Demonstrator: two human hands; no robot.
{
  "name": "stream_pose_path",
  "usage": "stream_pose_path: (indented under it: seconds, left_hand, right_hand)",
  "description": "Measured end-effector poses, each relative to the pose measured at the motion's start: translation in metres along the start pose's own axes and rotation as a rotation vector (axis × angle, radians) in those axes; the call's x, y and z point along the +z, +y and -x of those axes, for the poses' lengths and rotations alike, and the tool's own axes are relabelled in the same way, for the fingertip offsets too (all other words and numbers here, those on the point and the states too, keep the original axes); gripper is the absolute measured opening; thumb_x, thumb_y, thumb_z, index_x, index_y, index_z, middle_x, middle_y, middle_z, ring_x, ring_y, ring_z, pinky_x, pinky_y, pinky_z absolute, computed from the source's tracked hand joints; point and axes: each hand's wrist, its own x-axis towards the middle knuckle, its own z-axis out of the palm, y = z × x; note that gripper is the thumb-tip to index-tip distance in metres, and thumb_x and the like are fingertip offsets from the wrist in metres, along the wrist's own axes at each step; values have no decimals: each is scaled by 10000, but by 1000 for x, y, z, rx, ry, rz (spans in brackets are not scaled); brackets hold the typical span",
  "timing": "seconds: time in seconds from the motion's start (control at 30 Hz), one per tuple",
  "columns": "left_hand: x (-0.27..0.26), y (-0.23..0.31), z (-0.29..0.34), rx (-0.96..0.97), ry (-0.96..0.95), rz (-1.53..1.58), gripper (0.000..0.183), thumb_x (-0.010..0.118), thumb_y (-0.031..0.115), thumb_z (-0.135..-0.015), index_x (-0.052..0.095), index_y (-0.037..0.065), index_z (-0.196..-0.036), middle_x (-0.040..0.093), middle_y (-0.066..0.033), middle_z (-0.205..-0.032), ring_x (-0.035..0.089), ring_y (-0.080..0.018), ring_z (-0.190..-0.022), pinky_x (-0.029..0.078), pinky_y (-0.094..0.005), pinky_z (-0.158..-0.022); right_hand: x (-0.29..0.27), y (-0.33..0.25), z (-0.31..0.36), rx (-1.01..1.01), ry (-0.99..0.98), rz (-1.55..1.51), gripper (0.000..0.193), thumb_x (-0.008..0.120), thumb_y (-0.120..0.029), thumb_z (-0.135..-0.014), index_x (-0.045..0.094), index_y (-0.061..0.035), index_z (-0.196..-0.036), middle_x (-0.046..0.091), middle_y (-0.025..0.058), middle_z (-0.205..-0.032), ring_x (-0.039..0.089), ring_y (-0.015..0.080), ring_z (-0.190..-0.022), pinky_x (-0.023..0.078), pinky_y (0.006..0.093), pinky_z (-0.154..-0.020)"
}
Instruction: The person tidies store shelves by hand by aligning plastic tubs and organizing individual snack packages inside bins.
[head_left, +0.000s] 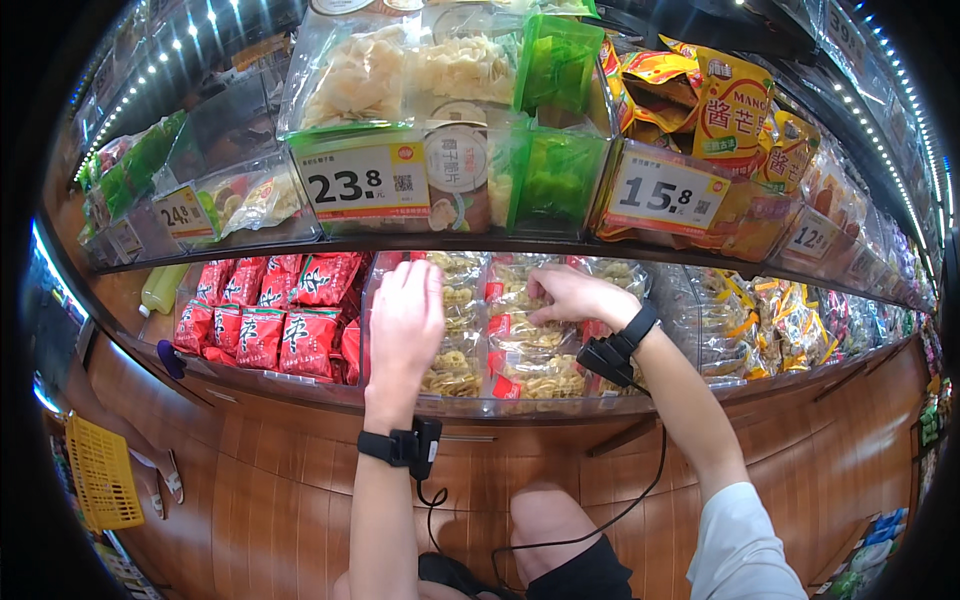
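In the lower shelf bin, clear packs of pale yellow chips with red labels (540, 383) stand in rows. My left hand (405, 315) is over the left row of clear chip packs (455, 375), its fingers stretched out and close together; whether the tips touch a pack is hidden. The fingers of my right hand (580, 300) are bent down onto a chip pack in the middle row, thumb and fingertips drawn in against the plastic. Red snack packets (258, 335) fill the compartment left of my left hand.
An upper shelf edge (440, 243) crosses just above my hands, with price tags (365, 182) and clear bins. To the right sit yellow-trimmed packs (790, 315). At lower left, a yellow basket (102, 475) is near a person's feet (168, 480). A cable (640, 495) hangs from my wrist.
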Motion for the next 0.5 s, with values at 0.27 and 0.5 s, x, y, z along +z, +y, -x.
stream_pose_path:
  seconds: [0.27,0.5]
  left_hand:
    - [63,90,22,149,-295,-75,256,632,130,-974,620,3,-1195,672,-185,-1145,644,-350,-1102,508,-450,-985]
    - [95,97,34,142,-239,-201,349,577,184,-953,581,-36,-1223,665,-198,-1137,641,-352,-1150,371,-608,-1160]
  right_hand:
    - [-17,-2,1,-27,-105,-228,331,757,-107,-859,662,35,-1143,765,173,-990,733,282,-920,573,393,-845]
    - [-24,5,11,176,19,-416,290,632,-145,-1012,657,4,-1259,765,129,-1061,718,219,-962,561,354,-881]
